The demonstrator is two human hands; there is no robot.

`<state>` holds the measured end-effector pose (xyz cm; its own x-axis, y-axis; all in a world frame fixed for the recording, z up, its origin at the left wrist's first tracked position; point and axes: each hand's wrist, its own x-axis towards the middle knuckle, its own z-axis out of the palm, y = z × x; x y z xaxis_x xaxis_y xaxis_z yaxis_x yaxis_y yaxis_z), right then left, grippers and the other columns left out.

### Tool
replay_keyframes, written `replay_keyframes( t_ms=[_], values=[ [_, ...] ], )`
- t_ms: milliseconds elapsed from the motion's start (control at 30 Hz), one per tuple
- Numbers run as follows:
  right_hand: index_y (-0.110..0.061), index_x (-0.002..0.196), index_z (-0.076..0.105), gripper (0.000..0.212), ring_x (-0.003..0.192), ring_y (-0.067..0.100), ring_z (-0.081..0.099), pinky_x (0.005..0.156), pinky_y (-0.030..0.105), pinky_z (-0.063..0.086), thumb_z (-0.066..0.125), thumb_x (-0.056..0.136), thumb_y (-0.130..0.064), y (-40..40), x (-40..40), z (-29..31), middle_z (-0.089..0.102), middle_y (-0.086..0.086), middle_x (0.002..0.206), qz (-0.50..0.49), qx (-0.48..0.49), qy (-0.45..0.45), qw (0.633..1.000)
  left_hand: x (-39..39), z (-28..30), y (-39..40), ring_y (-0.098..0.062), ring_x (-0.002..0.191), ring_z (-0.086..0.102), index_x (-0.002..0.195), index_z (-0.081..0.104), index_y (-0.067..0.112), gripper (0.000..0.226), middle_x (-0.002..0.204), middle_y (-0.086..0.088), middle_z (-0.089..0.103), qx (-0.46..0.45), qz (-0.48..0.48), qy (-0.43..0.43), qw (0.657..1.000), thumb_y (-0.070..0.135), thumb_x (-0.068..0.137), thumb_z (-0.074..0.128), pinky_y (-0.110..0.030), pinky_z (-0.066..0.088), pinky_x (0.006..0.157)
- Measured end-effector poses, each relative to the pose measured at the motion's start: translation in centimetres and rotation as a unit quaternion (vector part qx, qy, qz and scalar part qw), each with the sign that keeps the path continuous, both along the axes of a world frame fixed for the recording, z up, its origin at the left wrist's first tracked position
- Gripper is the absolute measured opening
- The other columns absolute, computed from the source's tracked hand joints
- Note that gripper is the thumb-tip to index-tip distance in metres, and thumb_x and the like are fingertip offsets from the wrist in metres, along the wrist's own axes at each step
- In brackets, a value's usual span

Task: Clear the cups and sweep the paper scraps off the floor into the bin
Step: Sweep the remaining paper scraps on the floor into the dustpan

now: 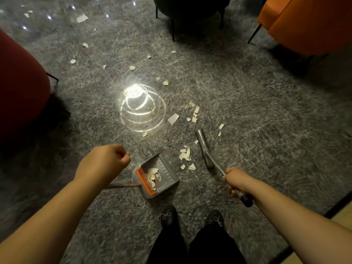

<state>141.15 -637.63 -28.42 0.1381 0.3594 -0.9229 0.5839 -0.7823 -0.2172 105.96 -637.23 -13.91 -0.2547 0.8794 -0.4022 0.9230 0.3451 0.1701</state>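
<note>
My right hand (236,182) grips the broom handle (245,199). The grey broom head (204,149) lies on the grey carpet, just right of a small heap of paper scraps (185,156). Left of that heap stands a grey dustpan (167,180) with an orange comb edge (145,181), and several scraps (154,177) lie inside it. My left hand (106,161) is curled into a fist above the dustpan's thin handle (123,185), which runs under my wrist. More scraps (194,113) are scattered farther out across the carpet. No cups are in view.
A red chair (21,96) stands at the left, a dark chair (190,6) at the top and an orange chair (308,21) at the top right. A bright ringed glare (137,103) lies mid-carpet. My shoes (169,216) are just behind the dustpan.
</note>
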Motion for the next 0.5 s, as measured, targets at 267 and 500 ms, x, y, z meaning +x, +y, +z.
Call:
replay_keyframes(
  t_ms=[267, 500],
  values=[
    [-0.012, 0.114, 0.045, 0.022, 0.046, 0.018, 0.043, 0.041, 0.024, 0.038, 0.036, 0.095, -0.006, -1.7, -6.4, 0.1, 0.048, 0.013, 0.069, 0.058, -0.016, 0.031, 0.998, -2.4, -1.1, 1.6, -0.023, 0.081, 0.063, 0.088, 0.07, 0.031, 0.017, 0.085, 0.001, 0.07, 0.014, -0.008, 0.0, 1.0, 0.045, 0.088, 0.061, -0.032, 0.05, 0.069],
    [-0.017, 0.107, 0.046, 0.013, 0.043, 0.015, 0.038, 0.034, 0.019, 0.034, 0.04, 0.099, -0.01, -4.5, -11.4, 1.4, 0.042, 0.008, 0.061, 0.064, -0.032, 0.108, 0.992, -2.6, -1.8, 1.1, -0.025, 0.084, 0.064, 0.088, 0.069, 0.033, 0.017, 0.088, 0.002, 0.07, 0.027, -0.013, 0.005, 1.0, 0.047, 0.087, 0.059, -0.03, 0.045, 0.068]
  ],
)
